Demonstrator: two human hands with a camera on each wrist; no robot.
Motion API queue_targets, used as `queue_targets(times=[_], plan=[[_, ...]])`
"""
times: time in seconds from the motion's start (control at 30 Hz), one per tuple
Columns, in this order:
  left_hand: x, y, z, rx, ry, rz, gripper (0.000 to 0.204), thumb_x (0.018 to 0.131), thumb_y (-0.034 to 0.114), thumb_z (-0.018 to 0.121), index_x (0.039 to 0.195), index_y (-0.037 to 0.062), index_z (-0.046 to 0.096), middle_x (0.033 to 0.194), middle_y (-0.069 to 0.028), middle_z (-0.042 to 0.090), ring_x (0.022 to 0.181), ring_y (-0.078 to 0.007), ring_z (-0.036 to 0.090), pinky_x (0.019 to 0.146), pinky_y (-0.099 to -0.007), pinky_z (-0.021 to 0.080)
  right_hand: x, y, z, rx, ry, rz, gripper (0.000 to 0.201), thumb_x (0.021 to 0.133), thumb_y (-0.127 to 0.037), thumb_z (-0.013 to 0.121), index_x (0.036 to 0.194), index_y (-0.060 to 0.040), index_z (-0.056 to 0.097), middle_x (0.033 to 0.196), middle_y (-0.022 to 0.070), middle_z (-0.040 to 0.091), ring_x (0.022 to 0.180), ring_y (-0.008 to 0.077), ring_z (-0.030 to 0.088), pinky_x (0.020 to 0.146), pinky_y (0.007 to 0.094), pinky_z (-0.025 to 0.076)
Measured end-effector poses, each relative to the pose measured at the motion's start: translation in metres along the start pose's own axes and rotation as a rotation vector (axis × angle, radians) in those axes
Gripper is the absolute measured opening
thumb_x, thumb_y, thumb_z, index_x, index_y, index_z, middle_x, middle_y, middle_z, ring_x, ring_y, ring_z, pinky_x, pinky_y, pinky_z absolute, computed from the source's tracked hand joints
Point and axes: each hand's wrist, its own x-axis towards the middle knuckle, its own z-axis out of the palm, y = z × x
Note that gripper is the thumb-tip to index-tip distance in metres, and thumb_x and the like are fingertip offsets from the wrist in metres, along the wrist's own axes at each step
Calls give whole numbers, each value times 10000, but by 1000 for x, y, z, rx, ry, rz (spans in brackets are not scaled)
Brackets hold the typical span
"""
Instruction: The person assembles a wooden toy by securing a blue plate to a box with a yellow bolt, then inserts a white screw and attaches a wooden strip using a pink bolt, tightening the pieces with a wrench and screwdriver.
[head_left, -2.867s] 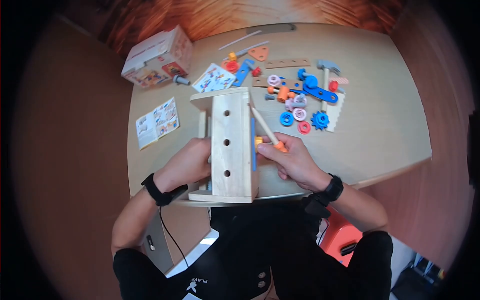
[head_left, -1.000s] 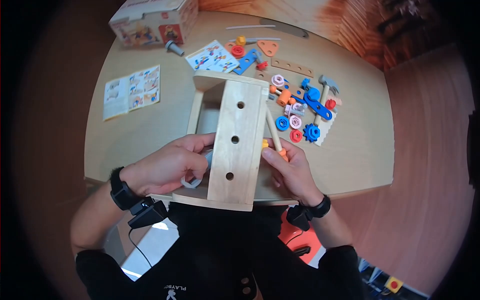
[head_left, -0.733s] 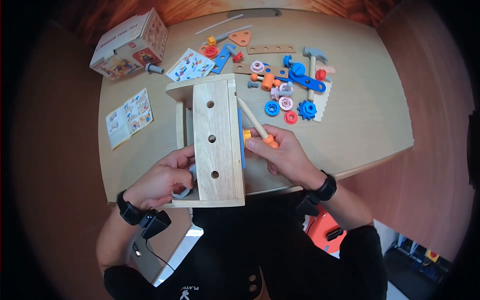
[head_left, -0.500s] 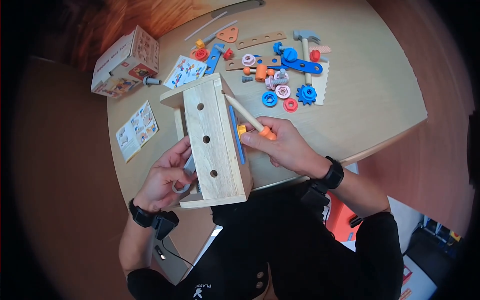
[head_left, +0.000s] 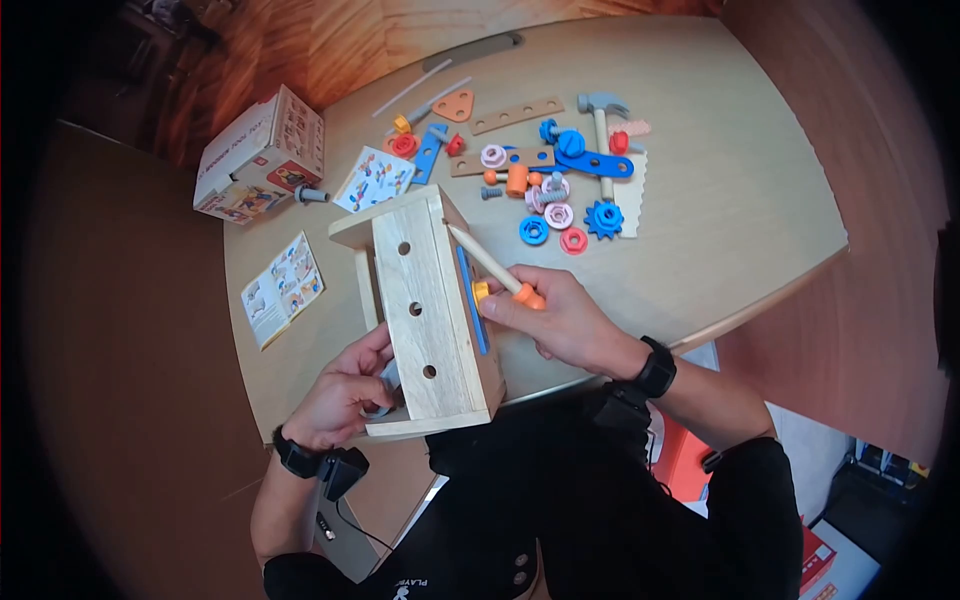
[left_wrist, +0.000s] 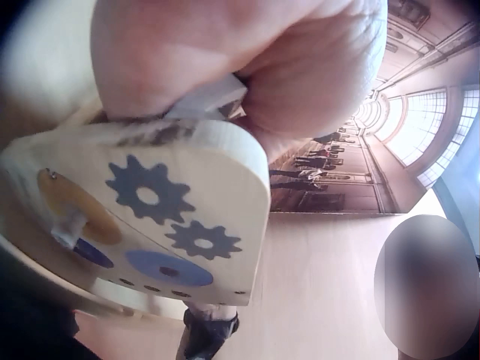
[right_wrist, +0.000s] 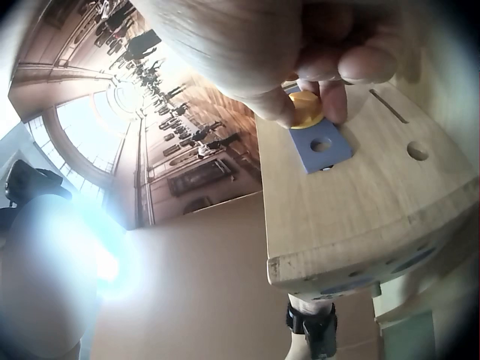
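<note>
The wooden toolbox (head_left: pixel 425 340) stands tilted at the table's near edge, its panel with a row of round holes facing up. My left hand (head_left: pixel 338 402) grips a grey wrench (head_left: pixel 388 378) at the box's left opening; the wrench's far end is hidden inside. On the opposite side, my right hand (head_left: pixel 562 315) pinches a yellow nut (right_wrist: pixel 306 111) against a blue holed strip (right_wrist: pixel 324 150) lying on the box wall. A pale wooden rod with an orange collar (head_left: pixel 487 262) lies between that hand's thumb and index finger, slanting toward the box's far corner.
Nuts, bolts and holed strips lie beyond the box, with a toy hammer (head_left: pixel 603 130) and a blue gear (head_left: pixel 604 220). A carton (head_left: pixel 262 155), an instruction sheet (head_left: pixel 375 180) and an open booklet (head_left: pixel 283 290) are at the left. The table edge (head_left: pixel 760 295) runs close by at the right.
The box has tilted, its far end leaning left. My left hand, earlier mostly behind the box, has come into view with the wrench. My right hand stays at the yellow nut. The head view has shifted.
</note>
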Motion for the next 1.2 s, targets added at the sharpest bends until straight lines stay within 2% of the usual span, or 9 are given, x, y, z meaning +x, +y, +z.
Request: queue_targets(times=[0.07, 0.13, 0.17, 0.33, 0.5, 0.67, 1.07, 1.13, 1.2], plan=[[-5, 3, 4, -16, 29, 30, 959, 688, -177, 497, 1607, 27, 313, 1555, -79, 476, 998, -49, 649, 633, -168, 472, 1, 2, -1, -16, -16, 7, 415, 994, -340, 704, 1148, 44, 679, 832, 6, 617, 809, 68, 531, 743, 268, 474], [-8, 6, 18, -107, 99, 43, 947, 686, -183, 489, 1598, 3, 318, 1562, -91, 466, 1003, -56, 648, 654, -173, 492, 4, 6, 0, 25, -28, 36, 411, 1003, -353, 704, 1253, -35, 629, 795, -54, 595, 504, -6, 419, 423, 183, 339], [-9, 7, 17, -114, 110, 46, 947, 686, -183, 489, 1598, 3, 318, 1562, -91, 466, 1003, -56, 648, 654, -173, 492, 4, 5, -1, 23, -41, 37, 411, 1003, -353, 704, 1253, -35, 629, 795, -54, 595, 504, -6, 419, 423, 183, 339], [10, 1, -14, -263, -333, 108, 877, 684, -187, 486, 1544, -53, 373, 1430, -156, 569, 1016, -81, 659, 628, -152, 509, 2, 6, 1, 81, -9, 72, 398, 1002, -348, 695, 1220, -16, 667, 781, -65, 613, 503, -5, 407, 436, 207, 327], [8, 8, 5, -239, -219, 129, 685, 783, -138, 511, 1463, -62, 473, 1301, -147, 654, 947, -120, 711, 660, -172, 545, 1, 4, 0, 55, -1, 63, 397, 1003, -348, 695, 1211, -11, 667, 773, -60, 603, 510, -1, 413, 451, 212, 337], [7, 7, 33, -94, 133, 86, 400, 1059, 246, 591, 1364, -13, 584, 1180, -111, 722, 867, -84, 725, 685, -198, 574, 3, 5, -3, 31, -7, 47, 391, 1003, -345, 696, 1207, -12, 667, 767, -59, 595, 498, -7, 397, 442, 209, 314], [29, -1, 48, -91, 220, 174, 416, 1079, 365, 565, 1336, 41, 596, 1155, -69, 732, 920, -83, 724, 776, -239, 598, 7, -5, -8, -58, -55, 37, 423, 1006, -373, 698, 1246, -32, 632, 779, -48, 572, 507, -2, 432, 420, 184, 345], [27, 4, 42, -67, 200, 108, 419, 1083, 358, 556, 1355, 40, 581, 1194, -78, 718, 988, -95, 711, 853, -263, 587, 7, -12, -8, -56, -40, 160, 422, 1010, -374, 685, 1138, 28, 682, 833, 33, 646, 791, 95, 566, 759, 298, 487], [27, 4, 41, -39, 183, 45, 424, 1088, 351, 547, 1374, 39, 566, 1232, -87, 704, 1057, -108, 699, 930, -288, 577, 8, -8, -9, -60, -34, 94, 420, 1011, -373, 683, 1138, 27, 682, 832, 31, 643, 787, 95, 564, 754, 297, 484]])
